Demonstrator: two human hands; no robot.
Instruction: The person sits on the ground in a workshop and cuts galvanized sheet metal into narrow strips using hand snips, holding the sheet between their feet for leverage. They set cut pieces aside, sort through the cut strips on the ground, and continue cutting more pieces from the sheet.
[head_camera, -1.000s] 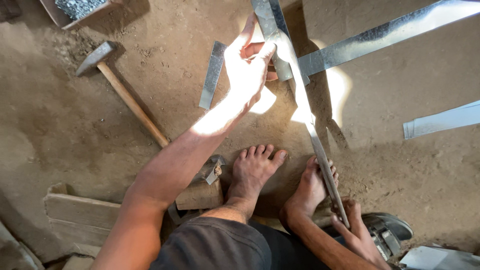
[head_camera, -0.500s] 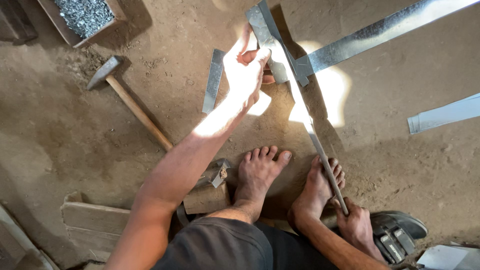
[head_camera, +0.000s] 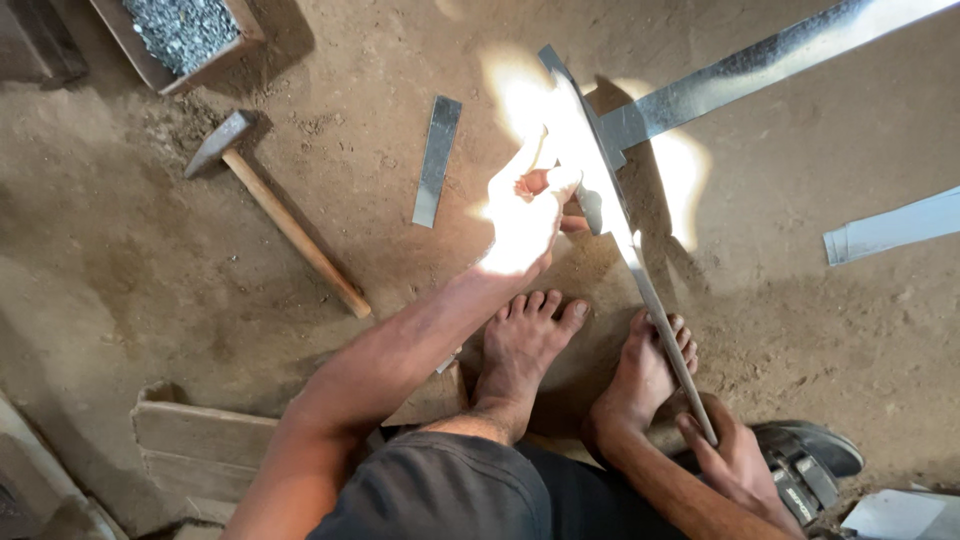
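Nearest us, our right hand (head_camera: 735, 460) grips the near end of a long metal strip (head_camera: 640, 270), beside a dark sandal (head_camera: 815, 465) at the near right. Wooden boards (head_camera: 200, 445) lie on the dirt floor (head_camera: 150, 290) at the near left. Both bare feet (head_camera: 525, 345) rest on the floor, and the strip runs over the toes of the right one. Farther out, our left hand (head_camera: 525, 215), in bright sunlight, is closed around the strip's middle. Left of it lie a short metal piece (head_camera: 437, 160) and a wooden-handled hammer (head_camera: 280, 215). At the far left sits a wooden box of small grey bits (head_camera: 180, 35). Another long strip (head_camera: 770, 70) stretches far right, touching ours; whether they are joined we cannot tell. A pale strip (head_camera: 895, 225) lies at the right edge.
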